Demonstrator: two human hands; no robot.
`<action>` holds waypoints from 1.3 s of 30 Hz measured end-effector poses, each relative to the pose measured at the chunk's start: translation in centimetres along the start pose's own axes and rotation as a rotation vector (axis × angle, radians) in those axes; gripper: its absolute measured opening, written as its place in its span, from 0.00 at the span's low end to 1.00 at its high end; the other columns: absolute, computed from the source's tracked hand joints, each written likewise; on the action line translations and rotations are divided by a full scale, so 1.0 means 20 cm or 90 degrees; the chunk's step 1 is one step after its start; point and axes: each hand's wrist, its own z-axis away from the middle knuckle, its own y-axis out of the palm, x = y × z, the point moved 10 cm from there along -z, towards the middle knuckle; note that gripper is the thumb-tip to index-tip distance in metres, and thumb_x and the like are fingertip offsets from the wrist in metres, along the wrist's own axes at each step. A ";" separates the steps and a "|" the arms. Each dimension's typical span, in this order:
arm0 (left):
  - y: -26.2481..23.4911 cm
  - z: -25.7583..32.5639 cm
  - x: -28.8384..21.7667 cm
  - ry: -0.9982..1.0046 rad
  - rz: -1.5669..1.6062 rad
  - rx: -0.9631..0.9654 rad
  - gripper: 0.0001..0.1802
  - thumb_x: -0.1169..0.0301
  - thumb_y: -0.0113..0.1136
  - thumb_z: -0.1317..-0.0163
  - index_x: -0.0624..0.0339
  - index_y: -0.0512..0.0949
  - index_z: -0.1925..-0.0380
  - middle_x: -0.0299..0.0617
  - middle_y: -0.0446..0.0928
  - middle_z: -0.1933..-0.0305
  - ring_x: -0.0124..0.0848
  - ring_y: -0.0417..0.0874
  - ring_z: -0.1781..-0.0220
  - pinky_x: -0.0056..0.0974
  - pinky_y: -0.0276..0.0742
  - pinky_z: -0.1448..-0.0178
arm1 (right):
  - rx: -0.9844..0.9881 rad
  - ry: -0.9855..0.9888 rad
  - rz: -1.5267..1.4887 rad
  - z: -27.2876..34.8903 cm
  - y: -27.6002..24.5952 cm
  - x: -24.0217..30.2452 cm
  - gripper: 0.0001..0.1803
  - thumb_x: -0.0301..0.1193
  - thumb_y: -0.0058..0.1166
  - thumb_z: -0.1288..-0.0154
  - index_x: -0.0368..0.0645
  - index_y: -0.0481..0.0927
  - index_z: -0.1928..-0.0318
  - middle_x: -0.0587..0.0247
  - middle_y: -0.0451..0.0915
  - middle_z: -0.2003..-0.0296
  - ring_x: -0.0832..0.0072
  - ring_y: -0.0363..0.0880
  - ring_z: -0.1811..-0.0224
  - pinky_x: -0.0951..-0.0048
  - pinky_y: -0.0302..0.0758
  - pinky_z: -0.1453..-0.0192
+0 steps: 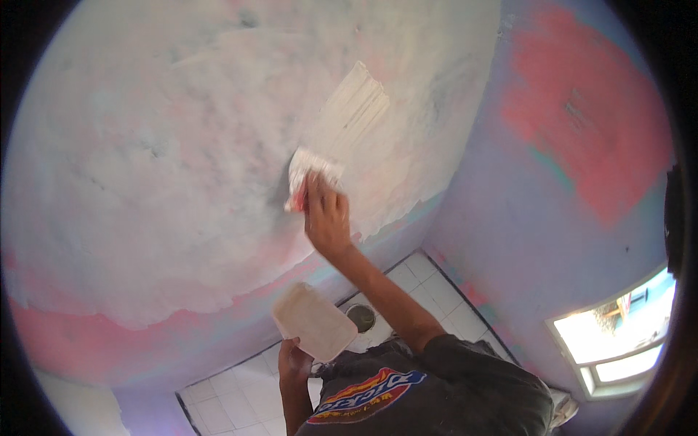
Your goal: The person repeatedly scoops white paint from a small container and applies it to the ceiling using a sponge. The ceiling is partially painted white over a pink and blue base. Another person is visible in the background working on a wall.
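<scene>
My right hand [327,214] is raised against the wall [145,182] and grips a wide putty knife [313,171] with a red handle; its blade lies flat on the surface. A fresh pale strip of filler [356,109] runs up and right from the blade. Lower down, my left hand [293,361] holds a flat rectangular board [314,321] smeared with off-white filler, kept away from the wall at chest height. The wall is mostly covered in patchy white filler, with pink and lilac paint showing along its lower part.
A lilac side wall with a large pink patch [582,109] meets the worked wall at a corner on the right. A bright window [618,338] sits low on the right. Below is a white tiled floor [233,400] with a round drain opening [361,317].
</scene>
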 end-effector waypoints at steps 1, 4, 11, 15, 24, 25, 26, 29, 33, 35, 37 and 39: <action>-0.04 0.09 -0.04 -0.015 0.000 -0.033 0.44 0.67 0.67 0.50 0.67 0.65 0.31 0.54 0.75 0.34 0.52 0.76 0.32 0.56 0.73 0.28 | 0.045 0.028 -0.050 0.08 -0.02 0.07 0.35 0.22 0.56 0.34 0.32 0.66 0.27 0.44 0.70 0.31 0.57 0.71 0.34 0.57 0.68 0.35; -0.15 0.12 -0.14 -0.019 -0.023 0.001 0.43 0.67 0.67 0.50 0.66 0.66 0.31 0.53 0.75 0.34 0.52 0.77 0.33 0.57 0.74 0.30 | 0.019 0.049 -0.145 0.12 -0.15 0.08 0.26 0.22 0.52 0.30 0.36 0.71 0.31 0.48 0.76 0.36 0.56 0.74 0.37 0.58 0.68 0.35; -0.36 0.16 -0.21 -0.054 -0.068 0.003 0.42 0.66 0.66 0.48 0.65 0.66 0.31 0.51 0.76 0.36 0.52 0.78 0.33 0.60 0.75 0.32 | -0.246 0.284 -0.179 -0.51 -0.68 -0.71 0.15 0.32 0.47 0.20 0.36 0.83 0.46 0.45 0.84 0.52 0.48 0.82 0.48 0.54 0.75 0.43; -0.40 0.24 -0.19 -0.079 -0.053 0.035 0.40 0.67 0.64 0.44 0.65 0.65 0.30 0.51 0.74 0.33 0.51 0.76 0.31 0.61 0.75 0.31 | -0.159 0.223 -0.096 -0.39 -0.54 -0.54 0.14 0.27 0.47 0.23 0.36 0.81 0.46 0.43 0.84 0.50 0.46 0.82 0.47 0.53 0.76 0.41; -0.40 0.22 -0.18 -0.092 -0.054 0.049 0.41 0.68 0.64 0.44 0.65 0.64 0.30 0.52 0.74 0.34 0.52 0.77 0.32 0.61 0.77 0.33 | -0.079 0.143 -0.194 -0.08 -0.41 -0.01 0.13 0.20 0.50 0.26 0.41 0.82 0.47 0.48 0.84 0.53 0.52 0.83 0.50 0.62 0.79 0.43; -0.40 0.23 -0.19 -0.078 -0.050 0.046 0.41 0.68 0.63 0.45 0.65 0.64 0.29 0.52 0.74 0.33 0.52 0.77 0.33 0.62 0.77 0.33 | -0.132 0.119 -0.218 -0.17 -0.50 -0.08 0.16 0.19 0.47 0.27 0.41 0.80 0.43 0.45 0.81 0.47 0.50 0.80 0.44 0.57 0.76 0.37; -0.42 0.25 -0.21 -0.078 -0.045 0.034 0.41 0.68 0.63 0.45 0.65 0.64 0.29 0.52 0.74 0.33 0.52 0.77 0.32 0.62 0.76 0.33 | -0.148 0.157 -0.205 -0.31 -0.57 -0.20 0.15 0.20 0.48 0.27 0.40 0.80 0.43 0.45 0.81 0.47 0.50 0.80 0.44 0.57 0.76 0.37; -0.42 0.26 -0.21 -0.065 -0.030 0.029 0.41 0.68 0.63 0.45 0.64 0.63 0.29 0.51 0.73 0.33 0.52 0.76 0.31 0.62 0.76 0.32 | -0.221 0.200 -0.173 -0.70 -0.83 -0.44 0.15 0.24 0.47 0.23 0.40 0.79 0.41 0.44 0.82 0.48 0.49 0.80 0.44 0.56 0.76 0.39; -0.33 0.29 -0.21 -0.003 -0.010 0.008 0.41 0.68 0.64 0.47 0.65 0.65 0.30 0.52 0.75 0.35 0.53 0.77 0.33 0.63 0.76 0.32 | -0.221 -0.002 -0.047 -0.73 -0.68 -0.32 0.17 0.24 0.44 0.24 0.36 0.79 0.40 0.43 0.82 0.46 0.47 0.79 0.42 0.54 0.73 0.34; -0.36 0.30 -0.20 0.017 0.008 -0.012 0.42 0.69 0.65 0.49 0.66 0.66 0.31 0.53 0.76 0.36 0.54 0.78 0.34 0.63 0.77 0.33 | -0.127 -0.061 -0.059 -0.46 -0.44 -0.11 0.18 0.19 0.48 0.28 0.37 0.78 0.40 0.46 0.82 0.44 0.50 0.79 0.40 0.56 0.74 0.34; -0.37 0.28 -0.15 0.006 0.021 -0.009 0.42 0.68 0.65 0.49 0.66 0.66 0.31 0.53 0.76 0.35 0.54 0.78 0.34 0.62 0.77 0.32 | -0.046 -0.096 -0.195 -0.15 -0.32 0.13 0.21 0.18 0.50 0.32 0.39 0.79 0.40 0.50 0.83 0.44 0.53 0.80 0.41 0.57 0.75 0.34; -0.37 0.25 -0.12 -0.005 0.020 -0.021 0.42 0.68 0.66 0.48 0.66 0.65 0.31 0.53 0.75 0.35 0.54 0.78 0.34 0.61 0.77 0.32 | 0.044 -0.080 -0.213 -0.05 -0.33 0.24 0.21 0.18 0.51 0.32 0.40 0.80 0.40 0.51 0.83 0.43 0.53 0.80 0.41 0.58 0.77 0.35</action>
